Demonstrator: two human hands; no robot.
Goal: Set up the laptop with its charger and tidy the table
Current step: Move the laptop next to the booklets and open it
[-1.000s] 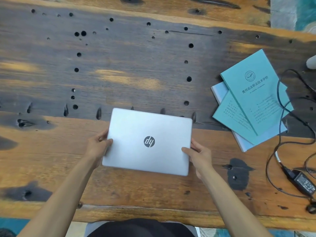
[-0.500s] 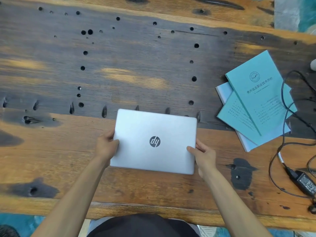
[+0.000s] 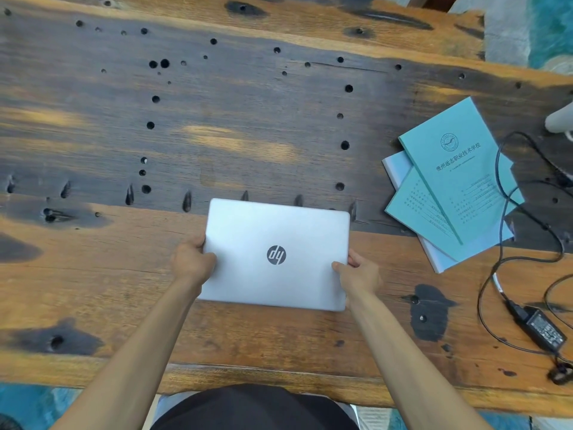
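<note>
A closed silver laptop (image 3: pixel 279 231) with a round dark logo lies near the front edge of the wooden table (image 3: pixel 217 125). My left hand (image 3: pixel 192 259) grips its left edge, thumb on the lid. My right hand (image 3: pixel 361 273) grips its right edge the same way. The black charger brick (image 3: pixel 544 328) lies at the front right, its black cable (image 3: pixel 502 187) looping back across the booklets.
Several teal booklets (image 3: pixel 459 187) lie fanned out in a loose pile at the right, partly under the cable. A white object (image 3: pixel 559 121) shows at the right edge. The tabletop is rough, with many small holes and dark patches.
Both hands have stayed on the laptop's sides; the left hand has closed further over its edge. The laptop has turned slightly, its edges now closer to square with the table.
</note>
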